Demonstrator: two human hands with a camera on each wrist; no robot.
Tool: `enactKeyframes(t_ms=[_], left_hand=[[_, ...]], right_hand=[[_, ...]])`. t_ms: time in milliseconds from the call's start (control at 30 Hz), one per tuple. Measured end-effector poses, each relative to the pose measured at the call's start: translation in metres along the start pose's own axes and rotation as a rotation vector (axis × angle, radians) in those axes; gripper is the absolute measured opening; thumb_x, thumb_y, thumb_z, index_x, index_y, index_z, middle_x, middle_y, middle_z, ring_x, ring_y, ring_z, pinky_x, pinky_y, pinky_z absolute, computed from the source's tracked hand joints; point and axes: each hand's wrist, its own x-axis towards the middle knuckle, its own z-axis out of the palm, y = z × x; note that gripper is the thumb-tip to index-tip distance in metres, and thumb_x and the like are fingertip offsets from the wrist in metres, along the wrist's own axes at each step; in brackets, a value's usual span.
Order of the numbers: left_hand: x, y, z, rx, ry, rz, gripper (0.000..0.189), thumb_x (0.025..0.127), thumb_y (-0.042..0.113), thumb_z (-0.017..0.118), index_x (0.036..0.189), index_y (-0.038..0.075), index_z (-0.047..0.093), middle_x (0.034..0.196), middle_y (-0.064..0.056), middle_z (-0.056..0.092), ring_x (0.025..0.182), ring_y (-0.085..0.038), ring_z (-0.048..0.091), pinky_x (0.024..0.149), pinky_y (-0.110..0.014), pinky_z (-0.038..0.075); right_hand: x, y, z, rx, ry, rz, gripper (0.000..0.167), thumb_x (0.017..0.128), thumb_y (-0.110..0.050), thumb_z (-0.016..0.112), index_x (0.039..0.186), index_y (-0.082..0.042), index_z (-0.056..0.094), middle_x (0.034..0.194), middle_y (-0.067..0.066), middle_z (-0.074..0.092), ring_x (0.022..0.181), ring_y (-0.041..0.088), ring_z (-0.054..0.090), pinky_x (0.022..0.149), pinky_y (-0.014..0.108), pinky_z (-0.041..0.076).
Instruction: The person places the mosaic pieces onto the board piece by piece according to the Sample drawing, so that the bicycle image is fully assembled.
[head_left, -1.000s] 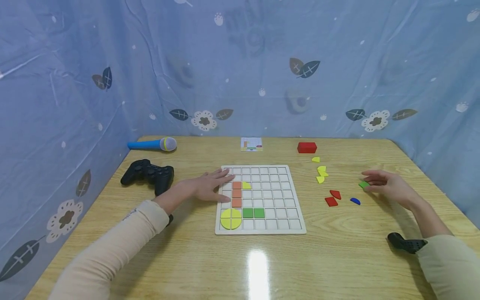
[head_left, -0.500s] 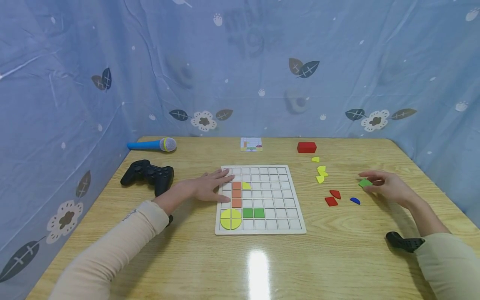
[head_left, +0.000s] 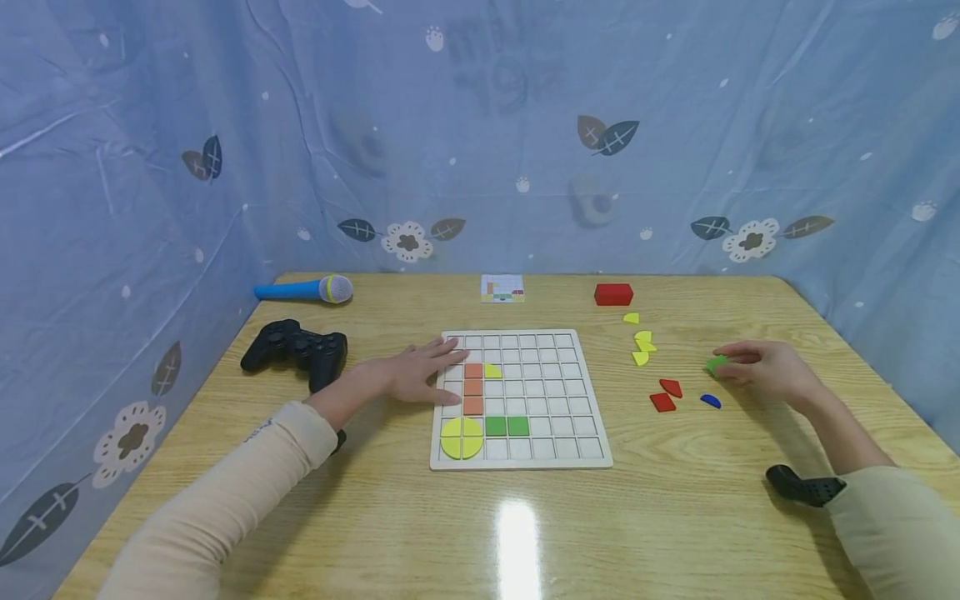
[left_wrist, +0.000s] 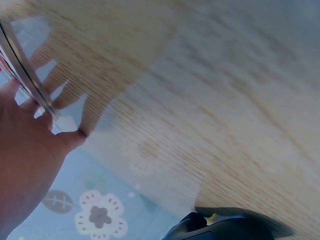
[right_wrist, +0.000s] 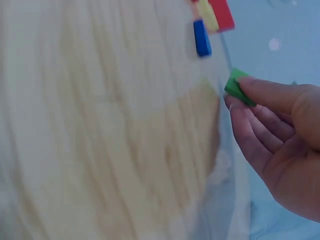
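Note:
A white grid board (head_left: 525, 466) lies on the table, with orange squares (head_left: 473, 387), green squares (head_left: 507, 426), a yellow quarter-round (head_left: 492, 371) and a yellow circle made of quarter pieces (head_left: 462, 437) in its cells. My left hand (head_left: 417, 372) rests on the board's left edge, fingers spread. Off to the right, my right hand (head_left: 768, 373) pinches a green tile (right_wrist: 233, 82) between thumb and fingers; the hand partly hides it. Left of that hand lie two red tiles (head_left: 663, 403), a blue curved tile (head_left: 710, 402) and several yellow quarter-rounds (head_left: 641, 359).
A red block (head_left: 613, 295) and a small pattern card (head_left: 502, 288) stand at the back of the wooden table (head_left: 675, 517). On the left lie a toy microphone (head_left: 303, 289) and a black game controller (head_left: 296, 346). A patterned blue cloth (head_left: 480, 150) hangs behind.
My right hand picks the green tile up and moves slightly left with it. My left hand stays where it was on the board.

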Motion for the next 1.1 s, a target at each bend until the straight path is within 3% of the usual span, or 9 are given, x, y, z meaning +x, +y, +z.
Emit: enactKeyframes(t_ms=[167,400,700,1100], left_hand=[[0.000,0.000,0.000,-0.010,0.002,0.001,0.085,0.091,0.058,0.053,0.155,0.020,0.013,0.159,-0.007,0.000,0.144,-0.029,-0.005,0.110,-0.058,0.003],[0.001,-0.001,0.000,-0.003,-0.004,-0.010,0.085,0.091,0.059,0.052,0.155,0.022,0.012,0.159,-0.006,0.000,0.144,-0.027,-0.006,0.111,-0.057,0.003],[0.002,0.000,0.000,0.006,-0.002,-0.013,0.084,0.091,0.058,0.052,0.155,0.021,0.012,0.159,-0.006,0.000,0.144,-0.027,-0.006,0.110,-0.057,0.004],[0.001,0.000,0.000,0.003,0.004,-0.001,0.084,0.091,0.058,0.053,0.155,0.021,0.013,0.159,-0.007,0.001,0.144,-0.028,-0.006,0.110,-0.059,0.003]], right_hand=[[0.001,-0.013,0.006,0.154,-0.067,0.049,0.064,0.093,-0.033,0.064,0.133,0.014,0.044,0.103,0.011,0.069,0.084,0.012,0.068,0.073,0.025,0.052],[0.003,-0.034,0.022,0.337,-0.204,0.024,0.051,0.098,-0.015,0.056,0.128,0.021,0.037,0.103,0.017,0.067,0.086,0.016,0.068,0.077,0.032,0.054],[0.006,-0.057,0.046,0.366,-0.257,0.052,0.052,0.096,-0.018,0.060,0.129,0.019,0.045,0.102,0.013,0.068,0.085,0.020,0.069,0.076,0.034,0.055],[0.004,-0.087,0.074,0.332,-0.324,0.069,0.042,0.095,-0.019,0.062,0.119,0.015,0.054,0.093,0.011,0.070,0.082,0.021,0.069,0.073,0.033,0.055]])
